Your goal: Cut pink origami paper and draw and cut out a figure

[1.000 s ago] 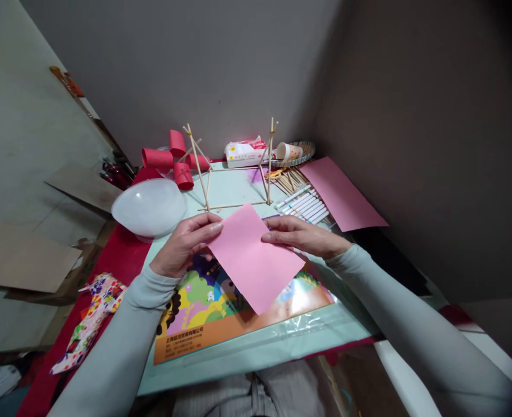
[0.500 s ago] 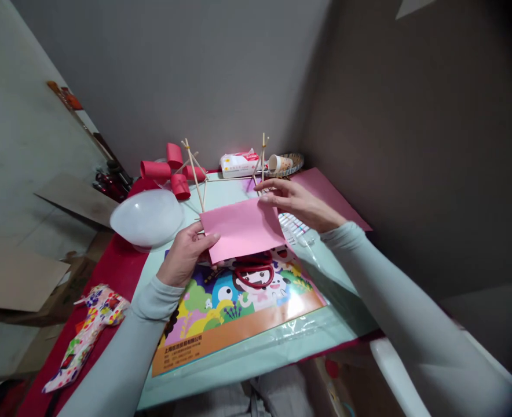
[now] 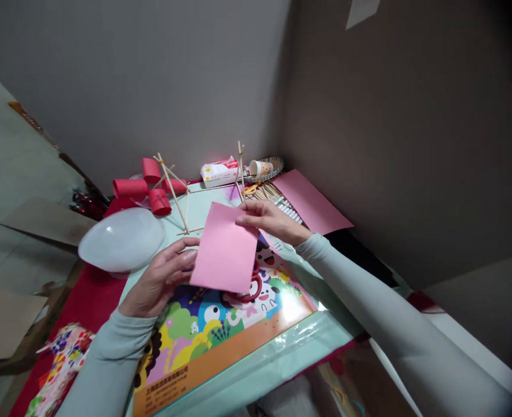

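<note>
A small pink sheet of paper (image 3: 225, 249) is held tilted above the table, its long side upright. My right hand (image 3: 273, 221) pinches its upper right corner between thumb and fingers. At the left edge of the sheet is my left hand (image 3: 164, 275), fingers apart and loosely bent, their tips reaching the edge. Whether they touch it is hard to see. Below the paper, red-handled scissors (image 3: 256, 288), partly hidden, rest on a colourful printed bag (image 3: 234, 336) with cartoon figures.
A stick frame (image 3: 175, 197) stands behind the paper. Left of it are red paper tubes (image 3: 130, 188) and a white balloon (image 3: 121, 240). A tissue pack (image 3: 220, 172), a paper cup (image 3: 261, 168), markers (image 3: 289, 209) and a larger pink sheet (image 3: 312, 202) lie towards the back right.
The pink paper has turned from lying wide to standing tall. My left hand has let go its thumb grip and drawn left; my right hand now pinches the corner. The view has shifted right.
</note>
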### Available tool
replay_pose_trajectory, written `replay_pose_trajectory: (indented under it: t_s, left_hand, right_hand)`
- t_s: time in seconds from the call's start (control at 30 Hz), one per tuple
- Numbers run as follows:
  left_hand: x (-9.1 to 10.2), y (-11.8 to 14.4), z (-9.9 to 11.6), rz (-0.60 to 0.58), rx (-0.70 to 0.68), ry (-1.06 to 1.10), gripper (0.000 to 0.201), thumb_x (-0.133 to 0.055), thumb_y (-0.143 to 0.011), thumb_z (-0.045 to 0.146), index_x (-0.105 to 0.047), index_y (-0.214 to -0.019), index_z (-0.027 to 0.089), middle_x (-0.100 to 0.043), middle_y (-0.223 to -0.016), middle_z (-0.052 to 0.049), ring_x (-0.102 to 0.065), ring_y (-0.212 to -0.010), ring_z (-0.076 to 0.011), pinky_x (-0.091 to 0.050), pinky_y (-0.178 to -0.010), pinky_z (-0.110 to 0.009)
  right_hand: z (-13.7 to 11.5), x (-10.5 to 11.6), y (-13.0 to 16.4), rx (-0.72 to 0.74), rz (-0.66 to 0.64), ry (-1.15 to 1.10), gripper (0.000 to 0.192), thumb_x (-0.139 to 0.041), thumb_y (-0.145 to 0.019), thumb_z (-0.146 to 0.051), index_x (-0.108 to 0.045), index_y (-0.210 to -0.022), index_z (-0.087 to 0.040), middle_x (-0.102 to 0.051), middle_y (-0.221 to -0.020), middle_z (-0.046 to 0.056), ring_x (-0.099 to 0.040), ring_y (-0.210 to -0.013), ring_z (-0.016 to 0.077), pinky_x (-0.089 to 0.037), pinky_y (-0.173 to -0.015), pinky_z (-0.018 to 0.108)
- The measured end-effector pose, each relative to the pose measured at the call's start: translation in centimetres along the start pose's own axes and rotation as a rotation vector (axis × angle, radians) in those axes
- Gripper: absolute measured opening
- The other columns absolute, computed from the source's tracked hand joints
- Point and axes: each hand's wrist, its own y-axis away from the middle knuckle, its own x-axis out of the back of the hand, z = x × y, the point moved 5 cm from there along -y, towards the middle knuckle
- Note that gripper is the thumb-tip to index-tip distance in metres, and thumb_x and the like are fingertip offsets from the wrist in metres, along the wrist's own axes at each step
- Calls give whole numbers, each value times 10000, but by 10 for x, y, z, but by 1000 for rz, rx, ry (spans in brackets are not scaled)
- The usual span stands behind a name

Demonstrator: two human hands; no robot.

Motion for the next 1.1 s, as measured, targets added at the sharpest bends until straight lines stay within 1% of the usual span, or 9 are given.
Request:
replay_pose_trajectory:
  t_s: [0.17, 0.3, 0.37, 0.5, 0.63, 0.77, 0.93, 1.03, 1.1]
  left_hand:
    - [-4, -3, -13, -53, 105, -82, 320, -864, -682, 362, -765, -878, 129, -714, -799, -78, -628, -676, -158, -503, -585, -225]
    - [1, -5, -16, 113, 57, 37, 343, -899, -619, 333, -765, -823, 93, -728, -758, -83, -622, -635, -156, -494, -568, -223]
    - [7, -7, -12, 207, -20, 102, 385, -895, -615, 346, -762, -893, 115, -747, -809, -73, -657, -704, -177, -529, -635, -241]
    - [23, -9, -5, 371, -156, 222, 404, -890, -610, 327, -745, -933, 134, -763, -854, -55, -676, -748, -177, -552, -688, -247]
    - [29, -9, 0, 430, -233, 304, 377, -891, -589, 295, -746, -908, 157, -767, -870, -34, -684, -786, -177, -553, -717, -237]
    - [27, -5, 3, 428, -253, 364, 289, -897, -553, 285, -726, -765, 189, -761, -851, -10, -689, -825, -177, -560, -755, -237]
    - [26, -3, 4, 459, -277, 431, 275, -910, -531, 244, -709, -714, 205, -750, -799, 22, -682, -791, -152, -559, -759, -223]
    - [30, -4, 5, 538, -346, 373, 267, -887, -574, 245, -731, -786, 196, -756, -827, 12, -682, -829, -157, -544, -801, -224]
    - [34, -4, 7, 588, -388, 335, 259, -869, -598, 254, -736, -812, 192, -757, -838, 7, -682, -849, -169, -536, -817, -238]
  right_hand:
    - [-14, -27, -7, 5, -293, 115, 146, -705, -858, -287, -662, -886, -150, -589, -666, -36, -511, -592, 94, -378, -535, 213]
    - [-22, -23, -8, 171, 44, 342, 259, -398, -1031, -351, -603, -1029, -193, -646, -962, 37, -584, -858, 137, -457, -715, 246]
    - [-18, -21, 4, 148, 178, 497, 352, -258, -1054, -304, -578, -961, -190, -627, -885, 44, -579, -815, 151, -448, -735, 279]
    - [3, -44, 36, 156, -26, 665, 55, -608, -872, -226, -600, -874, -172, -623, -841, 63, -529, -745, 189, -398, -690, 323]
    - [24, -73, 58, 162, -233, 1024, 145, -489, -923, -191, -589, -1023, -156, -600, -1027, 127, -516, -858, 234, -423, -750, 376]
    - [26, -89, 63, 183, -267, 1108, 173, -441, -964, -257, -581, -1015, -169, -601, -994, 122, -510, -861, 258, -438, -746, 404]
    - [19, -74, 60, 126, -154, 927, 197, -473, -942, -233, -575, -1092, -156, -615, -1029, 134, -552, -888, 265, -468, -753, 418]
    - [15, -46, 52, 47, 90, 545, 314, -575, -916, -317, -560, -1197, -180, -646, -1053, 113, -611, -924, 253, -493, -816, 413]
    - [20, -32, 48, -111, 193, 155, 385, -638, -886, -404, -564, -1205, -201, -666, -962, 73, -630, -782, 205, -506, -697, 345]
